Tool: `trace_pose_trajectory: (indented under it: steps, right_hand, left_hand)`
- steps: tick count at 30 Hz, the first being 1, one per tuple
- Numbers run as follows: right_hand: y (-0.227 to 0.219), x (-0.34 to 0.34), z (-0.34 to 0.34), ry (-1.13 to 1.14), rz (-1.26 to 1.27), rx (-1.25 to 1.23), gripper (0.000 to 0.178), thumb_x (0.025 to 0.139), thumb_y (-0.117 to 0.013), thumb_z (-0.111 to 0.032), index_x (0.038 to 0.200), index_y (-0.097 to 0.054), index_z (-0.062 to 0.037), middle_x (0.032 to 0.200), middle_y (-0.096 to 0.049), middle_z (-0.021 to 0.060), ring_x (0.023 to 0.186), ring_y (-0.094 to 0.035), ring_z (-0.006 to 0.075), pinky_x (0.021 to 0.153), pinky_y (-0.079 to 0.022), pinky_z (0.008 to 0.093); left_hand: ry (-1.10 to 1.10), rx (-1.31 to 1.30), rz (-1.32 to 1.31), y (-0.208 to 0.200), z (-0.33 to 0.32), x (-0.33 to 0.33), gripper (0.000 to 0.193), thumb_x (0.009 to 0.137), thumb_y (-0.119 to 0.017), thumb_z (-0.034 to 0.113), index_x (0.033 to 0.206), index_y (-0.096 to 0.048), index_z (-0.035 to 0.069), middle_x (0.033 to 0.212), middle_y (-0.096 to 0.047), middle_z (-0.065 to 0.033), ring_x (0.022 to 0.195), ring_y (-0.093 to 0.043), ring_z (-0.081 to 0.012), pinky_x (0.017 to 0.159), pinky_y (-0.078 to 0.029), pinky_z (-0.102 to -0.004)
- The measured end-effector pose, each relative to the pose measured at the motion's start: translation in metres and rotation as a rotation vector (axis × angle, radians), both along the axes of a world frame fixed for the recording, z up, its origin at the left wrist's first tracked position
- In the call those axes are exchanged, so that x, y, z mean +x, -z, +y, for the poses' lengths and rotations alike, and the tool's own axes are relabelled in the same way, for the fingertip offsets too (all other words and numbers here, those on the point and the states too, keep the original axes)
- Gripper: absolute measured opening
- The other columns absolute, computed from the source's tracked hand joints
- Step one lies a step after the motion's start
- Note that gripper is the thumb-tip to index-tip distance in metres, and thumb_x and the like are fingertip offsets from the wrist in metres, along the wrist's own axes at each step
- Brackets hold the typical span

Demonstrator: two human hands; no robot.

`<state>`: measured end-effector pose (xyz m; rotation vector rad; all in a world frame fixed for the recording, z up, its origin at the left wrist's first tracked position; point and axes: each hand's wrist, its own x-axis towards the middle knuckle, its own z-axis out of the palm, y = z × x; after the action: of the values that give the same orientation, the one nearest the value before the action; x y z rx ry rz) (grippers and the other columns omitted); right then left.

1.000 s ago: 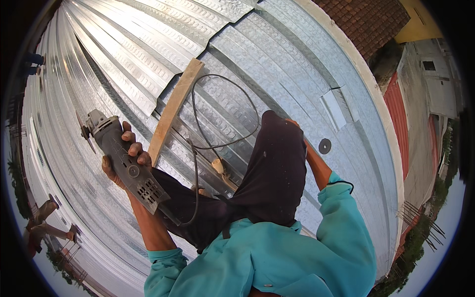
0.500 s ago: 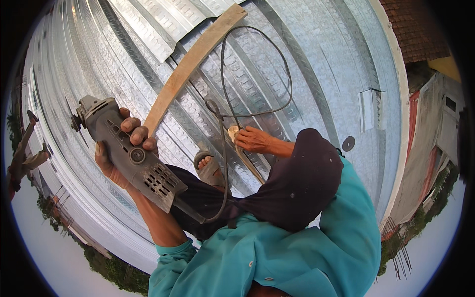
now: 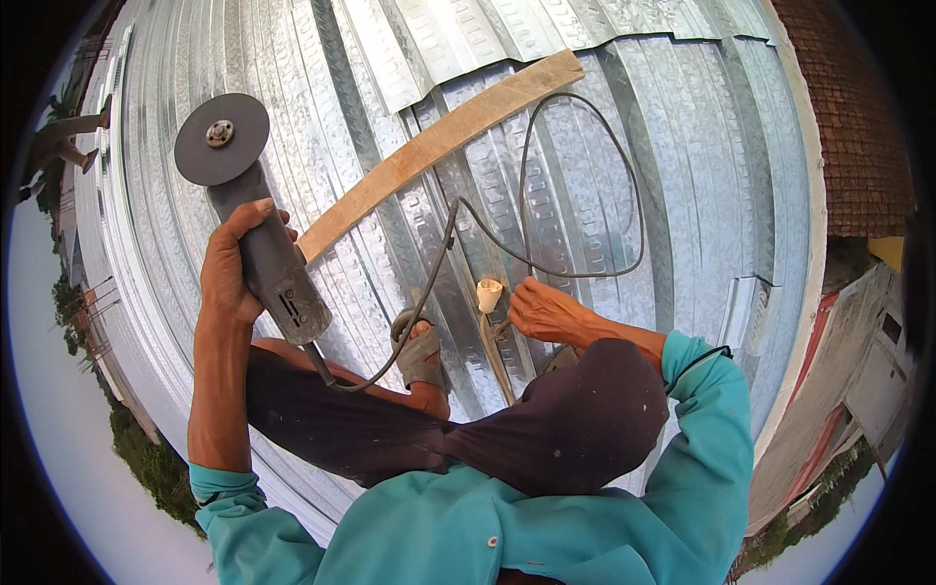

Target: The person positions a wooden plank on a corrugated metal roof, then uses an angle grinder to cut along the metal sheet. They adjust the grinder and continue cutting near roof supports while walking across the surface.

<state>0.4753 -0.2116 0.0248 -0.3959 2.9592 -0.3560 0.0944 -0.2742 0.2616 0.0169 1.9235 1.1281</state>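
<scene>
My left hand [image 3: 244, 255] is wrapped round the body of a dark grey angle grinder [image 3: 276, 255], raised above the metal sheets. The grinder's round dark disc [image 3: 222, 156] faces up, with a metal nut at its centre. A black power cord [image 3: 429, 288] leaves the grinder's rear, passes my sandalled foot and loops over the sheets to my right hand [image 3: 548, 310]. My right fingers are closed on the cord's far end; any plug there is hidden. Just left of those fingers, and apart from them, sits a cream socket [image 3: 489, 292] on its own cable [image 3: 499, 356].
A long wooden plank [image 3: 429, 146] lies slantwise across the ribbed metal sheets [image 3: 673, 127]. An overlapping sheet's edge [image 3: 507, 58] steps up beyond it. A pale ledge [image 3: 814, 175] borders the right side, near a tiled roof [image 3: 858, 127]. Another person's legs [image 3: 73, 136] show far left.
The grinder has swung up and turned so its disc faces upward. My right hand has moved from the socket to its right side. A loose disc at right no longer shows.
</scene>
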Motion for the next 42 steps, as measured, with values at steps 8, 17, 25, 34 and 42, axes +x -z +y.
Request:
trace_pose_trajectory:
  steps: [8,17,25,34,42]
  right_hand:
    - [-0.092,0.057,0.043,0.577,0.237,-0.167,0.042,0.085,-0.078,-0.021,0.124,-0.069,-0.0085,0.065,-0.048,0.0006,0.059,-0.050,0.0184,0.059,-0.037,0.0356]
    - [-0.124,0.081,0.026,0.887,0.096,-0.204,0.043,0.087,-0.079,-0.018,0.126,-0.068,-0.0031,0.063,-0.055,0.0047,0.058,-0.054,0.0245,0.058,-0.040,0.0425]
    - [-0.114,0.061,0.007,1.075,0.071,-0.482,0.044,0.091,-0.074,-0.011,0.133,-0.063,-0.0061,0.081,-0.070,0.0163,0.063,-0.063,0.0355,0.059,-0.048,0.0439]
    - [-0.091,0.042,-0.004,1.110,-0.062,-0.563,0.033,0.096,-0.071,-0.020,0.127,-0.069,-0.0083,0.081,-0.068,0.0127,0.063,-0.062,0.0279,0.059,-0.048,0.0384]
    - [-0.062,0.034,-0.015,1.098,-0.071,-0.616,0.027,0.096,-0.070,-0.021,0.117,-0.068,-0.0044,0.091,-0.070,0.0149,0.074,-0.069,0.0351,0.065,-0.054,0.0443]
  left_hand:
    - [0.029,0.120,0.032,0.125,0.024,-0.120,0.043,0.085,-0.076,0.031,0.113,-0.058,0.003,0.090,-0.061,-0.0107,0.072,-0.067,-0.0262,0.068,-0.060,-0.0448]
    - [-0.117,0.270,-0.196,0.246,0.013,-0.154,0.042,0.085,-0.077,0.030,0.112,-0.059,0.003,0.094,-0.066,-0.0147,0.077,-0.069,-0.0306,0.073,-0.059,-0.0492]
    - [0.043,0.218,-0.225,0.268,0.022,-0.194,0.038,0.088,-0.076,0.031,0.111,-0.064,0.003,0.096,-0.068,-0.0122,0.083,-0.069,-0.0263,0.078,-0.059,-0.0455]
    - [0.076,0.023,0.041,0.274,0.014,-0.203,0.046,0.087,-0.078,0.036,0.115,-0.065,0.001,0.106,-0.070,-0.0125,0.094,-0.068,-0.0243,0.090,-0.052,-0.0433]
    - [0.280,-0.118,0.352,0.260,0.015,-0.169,0.069,0.073,-0.090,0.041,0.119,-0.066,-0.004,0.104,-0.073,-0.0137,0.091,-0.071,-0.0224,0.083,-0.055,-0.0373]
